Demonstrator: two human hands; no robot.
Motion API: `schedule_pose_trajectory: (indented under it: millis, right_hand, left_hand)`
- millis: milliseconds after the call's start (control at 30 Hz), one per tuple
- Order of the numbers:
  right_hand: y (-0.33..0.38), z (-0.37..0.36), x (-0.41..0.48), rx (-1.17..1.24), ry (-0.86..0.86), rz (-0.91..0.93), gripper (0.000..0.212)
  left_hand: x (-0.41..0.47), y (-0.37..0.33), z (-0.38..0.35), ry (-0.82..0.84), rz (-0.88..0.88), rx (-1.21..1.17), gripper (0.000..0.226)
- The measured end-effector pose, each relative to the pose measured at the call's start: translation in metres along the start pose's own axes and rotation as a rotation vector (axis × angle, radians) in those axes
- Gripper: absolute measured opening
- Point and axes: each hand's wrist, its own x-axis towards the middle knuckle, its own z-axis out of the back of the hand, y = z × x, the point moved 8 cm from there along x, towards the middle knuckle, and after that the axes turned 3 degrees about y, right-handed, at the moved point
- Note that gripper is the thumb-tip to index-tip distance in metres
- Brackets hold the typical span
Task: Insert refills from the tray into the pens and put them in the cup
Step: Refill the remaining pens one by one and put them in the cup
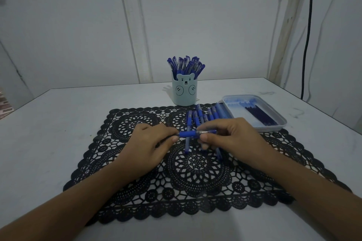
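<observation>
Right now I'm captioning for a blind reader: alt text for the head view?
Left hand and right hand hold a blue pen over a black lace mat with loose pens; behind stand a pen-filled bear cup and refill tray.

One cup [184,92], one tray [274,127], one mat [195,182], one held pen [188,134], left hand [151,143], right hand [231,137]

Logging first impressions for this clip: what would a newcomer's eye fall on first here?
The left grip and right grip hold a blue pen level above a black lace mat at centre. Behind it stands a pale bear-faced cup crammed with blue pens; a tray sits at the right.
</observation>
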Motion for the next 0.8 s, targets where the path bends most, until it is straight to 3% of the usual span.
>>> schedule_pose_trajectory:
  millis: [300, 533, 633, 733, 800]
  right_hand:
    - [0.004, 0.001, 0.0, -0.154, -0.003, 0.088, 0.021]
    - [0.011, -0.004, 0.004, -0.255, -0.021, 0.119, 0.014]
    - [0.009, -0.009, 0.003, -0.262, -0.015, 0.12, 0.017]
    - [0.009, -0.002, 0.005, -0.254, -0.063, 0.118, 0.025]
    - [0.006, 0.008, 0.007, -0.42, -0.133, 0.147, 0.029]
  left_hand:
    - [-0.002, -0.005, -0.007, 0.069, -0.05, -0.04, 0.028]
    - [0.001, -0.016, 0.0, 0.009, -0.041, 0.141, 0.038]
    - [0.0, -0.021, -0.003, 0.004, -0.111, 0.249, 0.032]
    - [0.004, -0.016, 0.002, -0.045, -0.095, 0.209, 0.028]
    - [0.01, -0.01, 0.012, -0.111, -0.052, 0.22, 0.03]
